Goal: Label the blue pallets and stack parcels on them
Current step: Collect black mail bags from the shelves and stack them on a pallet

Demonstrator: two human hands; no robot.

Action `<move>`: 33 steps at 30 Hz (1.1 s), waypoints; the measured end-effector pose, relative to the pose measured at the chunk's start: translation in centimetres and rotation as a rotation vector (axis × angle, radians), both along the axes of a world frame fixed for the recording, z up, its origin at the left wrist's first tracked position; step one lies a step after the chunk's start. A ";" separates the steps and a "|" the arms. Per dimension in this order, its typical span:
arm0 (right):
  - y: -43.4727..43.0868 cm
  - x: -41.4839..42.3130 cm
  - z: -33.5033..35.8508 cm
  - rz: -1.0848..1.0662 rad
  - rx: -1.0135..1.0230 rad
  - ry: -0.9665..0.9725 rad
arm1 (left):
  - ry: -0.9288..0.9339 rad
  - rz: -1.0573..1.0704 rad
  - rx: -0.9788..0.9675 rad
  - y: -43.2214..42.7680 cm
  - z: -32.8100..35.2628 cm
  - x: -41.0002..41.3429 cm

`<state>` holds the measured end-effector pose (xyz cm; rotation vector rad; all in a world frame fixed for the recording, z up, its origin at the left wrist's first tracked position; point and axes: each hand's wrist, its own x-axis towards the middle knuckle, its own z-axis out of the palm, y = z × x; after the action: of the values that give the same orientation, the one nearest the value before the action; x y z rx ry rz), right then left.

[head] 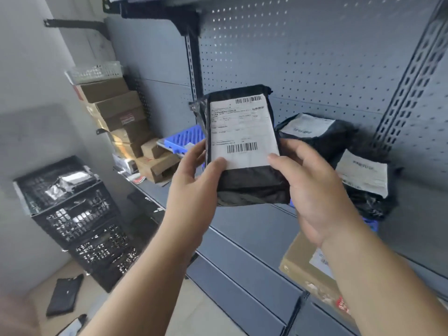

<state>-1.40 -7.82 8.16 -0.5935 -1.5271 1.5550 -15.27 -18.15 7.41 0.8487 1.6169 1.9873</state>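
We hold a black parcel (244, 146) up in front of the pegboard panel (315, 57). The left hand (194, 175) grasps its lower left edge and the right hand (312, 190) its lower right edge, each with the thumb on the white label and the fingers curled behind.

Above the parcel there is open room up to the next shelf. Below it lies a bare stretch of shelf deck (242, 229).

Just right of the parcel, two more black parcels (312, 132) (363, 180) lean together. A sliver of blue shows beneath them, too little for us to identify.

Left of the parcel and behind it, a blue pallet (184, 139) is partly hidden by the parcel and the left hand. Further left stand cardboard boxes (116, 110), and below them black crates (72, 214).

Below the parcel to the right, our forearm crosses a carton (303, 267).

The label's small print is unreadable. The parcel's long axis stands nearly upright, leaning slightly, and the label faces us with barcodes at top and bottom.
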 end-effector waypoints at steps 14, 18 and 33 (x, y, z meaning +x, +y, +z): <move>6.5 7.3 0.2 -0.597 0.055 -0.020 | 0.153 -0.494 0.012 14.4 0.7 4.7; 7.3 8.5 -0.5 -0.722 0.023 -0.020 | 0.204 -0.612 -0.038 16.6 0.4 5.8; 10.3 11.4 -2.4 -0.939 -0.150 -0.137 | 0.450 -0.696 -0.230 20.6 0.5 9.5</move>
<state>9.99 2.45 5.78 -1.2938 -0.9684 0.8967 -5.73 2.49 7.93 1.5770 1.4405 1.1581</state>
